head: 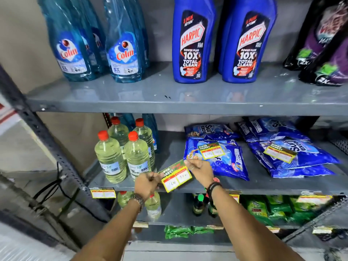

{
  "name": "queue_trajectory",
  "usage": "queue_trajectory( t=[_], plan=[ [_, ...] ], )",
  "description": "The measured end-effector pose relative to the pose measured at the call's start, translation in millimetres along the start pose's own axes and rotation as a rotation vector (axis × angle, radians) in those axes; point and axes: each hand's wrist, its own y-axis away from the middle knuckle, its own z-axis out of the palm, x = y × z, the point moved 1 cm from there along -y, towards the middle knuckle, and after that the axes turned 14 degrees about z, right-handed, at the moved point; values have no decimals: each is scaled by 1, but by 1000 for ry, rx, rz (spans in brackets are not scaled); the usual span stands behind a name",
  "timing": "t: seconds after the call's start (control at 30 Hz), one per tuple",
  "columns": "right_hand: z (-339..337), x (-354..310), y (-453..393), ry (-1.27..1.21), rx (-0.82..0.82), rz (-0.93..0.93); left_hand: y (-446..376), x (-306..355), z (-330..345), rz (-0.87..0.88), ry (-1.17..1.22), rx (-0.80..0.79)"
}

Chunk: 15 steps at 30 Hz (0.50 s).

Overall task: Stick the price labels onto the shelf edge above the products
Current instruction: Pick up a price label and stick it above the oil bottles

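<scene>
A yellow, red and green price label (176,176) is held tilted between both hands just above the front of the middle shelf. My left hand (147,184) pinches its lower left corner; my right hand (200,171) pinches its upper right edge. Two more loose labels lie on the blue detergent packs, one label (211,150) at centre and another label (279,152) to the right. A stuck label (103,193) sits on the middle shelf edge (188,190) at the left. The upper shelf edge (169,108) carries no label in view.
Clear bottles with red caps (120,153) stand left on the middle shelf. Blue glass-cleaner bottles (124,40), blue toilet-cleaner bottles (194,40) and dark pouches (323,44) fill the upper shelf. Green packs (273,208) and more labels line the lower shelves. A grey upright (47,132) stands left.
</scene>
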Motion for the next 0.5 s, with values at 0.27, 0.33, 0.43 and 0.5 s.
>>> queue_trajectory(
  t=[0.27,0.33,0.43,0.5],
  plan=[
    [-36,-29,37,-209,-44,-19,3,50,-27,137,-36,-166],
    [-46,-37,43,-255,-73,3,4,64,-31,122,41,-162],
    [-58,-47,46,-271,-85,18,1,83,-36,137,146,-90],
    [-64,-53,48,-290,-87,15,-1,94,-38,151,183,-56]
  ],
)
